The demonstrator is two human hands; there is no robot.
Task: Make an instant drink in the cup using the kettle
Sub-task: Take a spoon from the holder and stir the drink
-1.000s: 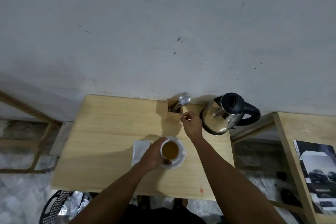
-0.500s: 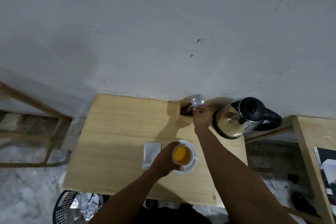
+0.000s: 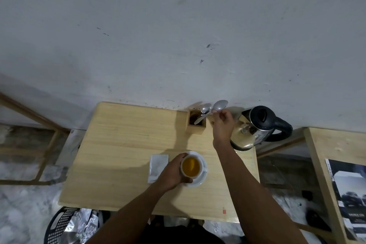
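Note:
A white cup (image 3: 191, 167) of amber liquid stands on a white saucer (image 3: 199, 181) near the front of the wooden table (image 3: 122, 144). My left hand (image 3: 172, 172) wraps around the cup's left side. My right hand (image 3: 222, 126) is raised at the table's back edge, pinching a metal spoon (image 3: 219, 105) with its bowl pointing up. A second spoon (image 3: 204, 112) leans in the small wooden holder (image 3: 196, 124) just left of that hand. The steel kettle (image 3: 255, 127) with a black lid and handle stands behind and right of my right hand.
A white sachet (image 3: 157, 167) lies flat left of the saucer. The table backs onto a grey wall. A black mesh bin (image 3: 63, 226) with silver wrappers sits on the floor at front left. Another wooden table (image 3: 324, 156) with a printed sheet (image 3: 348, 196) stands to the right.
My right hand reached to the wooden holder, took hold of one spoon and lifted it clear to the right. My left hand has stayed on the cup.

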